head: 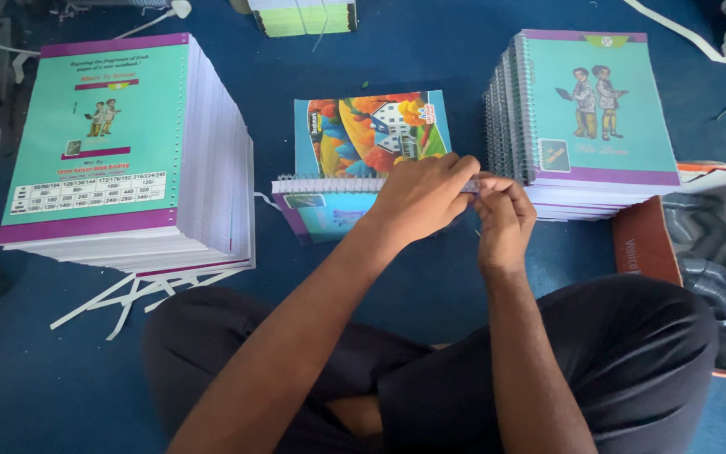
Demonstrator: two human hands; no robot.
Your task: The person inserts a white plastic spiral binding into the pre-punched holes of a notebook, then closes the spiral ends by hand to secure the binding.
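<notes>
Between two teal-covered stacks, left hand (420, 197) and right hand (504, 210) pinch a notebook's spiral (329, 183).

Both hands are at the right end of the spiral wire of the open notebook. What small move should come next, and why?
Probably a small pinch or bend of the wire's end. The left hand covers the right part of the spiral wire of the open notebook, and the right hand has its fingertips at that end, touching the left. The rest of the coil already sits through the holes, so only this end seems unfinished.
</notes>
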